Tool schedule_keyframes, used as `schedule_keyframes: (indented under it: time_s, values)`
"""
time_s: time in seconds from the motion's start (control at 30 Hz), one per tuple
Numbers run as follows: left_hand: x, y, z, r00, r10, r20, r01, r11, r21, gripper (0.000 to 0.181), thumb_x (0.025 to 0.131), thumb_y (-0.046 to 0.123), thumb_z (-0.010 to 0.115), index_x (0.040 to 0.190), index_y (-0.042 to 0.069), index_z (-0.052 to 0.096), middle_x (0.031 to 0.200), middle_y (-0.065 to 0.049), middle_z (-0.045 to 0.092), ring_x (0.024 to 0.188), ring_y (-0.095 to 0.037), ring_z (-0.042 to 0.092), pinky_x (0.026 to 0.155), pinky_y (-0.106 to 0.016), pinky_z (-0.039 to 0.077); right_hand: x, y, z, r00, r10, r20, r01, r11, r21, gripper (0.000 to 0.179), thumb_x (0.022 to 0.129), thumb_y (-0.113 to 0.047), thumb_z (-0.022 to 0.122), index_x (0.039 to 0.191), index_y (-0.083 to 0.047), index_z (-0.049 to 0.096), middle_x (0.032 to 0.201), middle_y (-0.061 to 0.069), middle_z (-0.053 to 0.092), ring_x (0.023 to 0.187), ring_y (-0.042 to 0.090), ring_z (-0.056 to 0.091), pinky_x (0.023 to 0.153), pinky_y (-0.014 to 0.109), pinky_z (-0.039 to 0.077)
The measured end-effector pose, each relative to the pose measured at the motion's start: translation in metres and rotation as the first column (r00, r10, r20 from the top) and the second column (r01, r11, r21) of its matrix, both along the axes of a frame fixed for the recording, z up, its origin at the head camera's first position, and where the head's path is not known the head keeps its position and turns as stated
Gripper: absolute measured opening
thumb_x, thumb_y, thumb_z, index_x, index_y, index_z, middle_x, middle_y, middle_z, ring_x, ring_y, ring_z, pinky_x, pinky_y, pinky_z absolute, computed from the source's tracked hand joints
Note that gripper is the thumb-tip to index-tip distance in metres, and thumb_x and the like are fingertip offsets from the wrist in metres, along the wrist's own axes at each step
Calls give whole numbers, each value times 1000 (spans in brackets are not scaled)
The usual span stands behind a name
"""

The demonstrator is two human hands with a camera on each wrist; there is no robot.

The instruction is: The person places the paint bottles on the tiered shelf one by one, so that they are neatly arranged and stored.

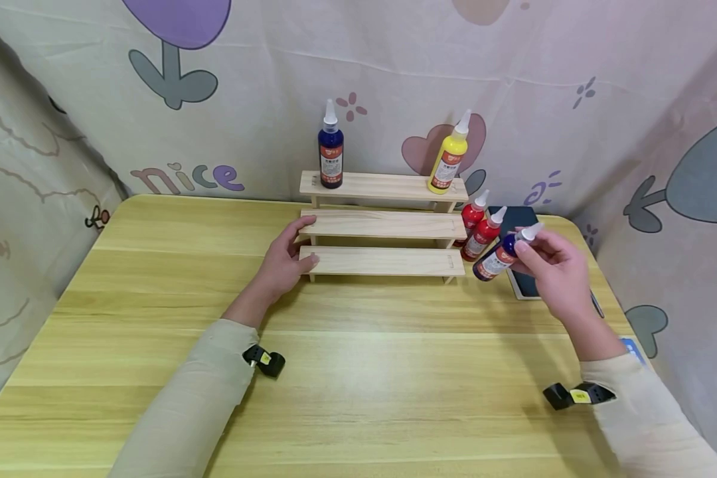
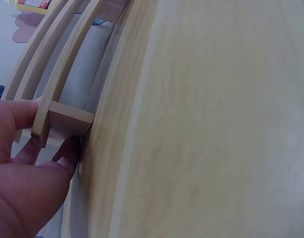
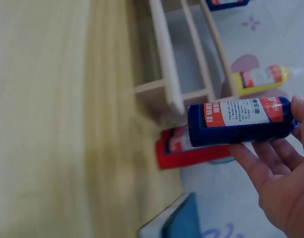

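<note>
A three-tier wooden step rack stands near the back of the table. My left hand grips its left end, and in the left wrist view the thumb and fingers lie around the end of the front step. My right hand holds a dark blue dropper bottle near its white nozzle, tilted, just right of the rack. Its label faces the right wrist camera. On the top step are another dark blue bottle at the left and a yellow bottle at the right.
Two red bottles stand against the rack's right side. Behind the held bottle lies a dark flat box or book, with a pen beside it. A patterned cloth hangs close behind the rack.
</note>
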State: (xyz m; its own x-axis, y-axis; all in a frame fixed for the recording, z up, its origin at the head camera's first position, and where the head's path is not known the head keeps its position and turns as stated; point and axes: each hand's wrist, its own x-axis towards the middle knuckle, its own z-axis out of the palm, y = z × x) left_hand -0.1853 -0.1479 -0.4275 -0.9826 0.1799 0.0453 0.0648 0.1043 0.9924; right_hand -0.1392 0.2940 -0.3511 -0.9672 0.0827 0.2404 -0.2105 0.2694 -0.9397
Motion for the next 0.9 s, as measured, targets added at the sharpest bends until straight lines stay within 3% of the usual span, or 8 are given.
schedule_keyframes:
  time_s: [0.2, 0.43, 0.9]
  values:
    - [0, 0, 0, 1000, -11, -3, 11, 1000, 14, 73, 90, -18, 59, 151, 19, 42, 158, 0, 30, 134, -33, 41, 107, -43, 40, -5, -15, 24, 999, 23, -42, -18, 993, 116, 31, 96, -11, 67, 126, 1, 66, 112, 5, 66, 94, 15, 67, 73, 26, 55]
    - [0, 0, -1, 1000, -14, -19, 14, 1000, 10, 73, 90, -17, 59, 151, 18, 41, 158, 0, 30, 134, -33, 41, 108, -44, 38, -18, -40, 48, 983, 133, -125, -138, 990, -29, 26, 95, -4, 67, 121, 2, 69, 112, 12, 67, 93, 21, 66, 75, 28, 56]
    - [-1, -1, -1, 1000, -15, -21, 15, 1000, 5, 73, 91, -17, 60, 151, 19, 42, 158, 2, 31, 134, -33, 42, 105, -44, 41, -40, -102, 72, 944, 249, -215, -277, 954, -111, 20, 95, -3, 67, 113, 2, 71, 101, 13, 70, 88, 22, 68, 73, 29, 58]
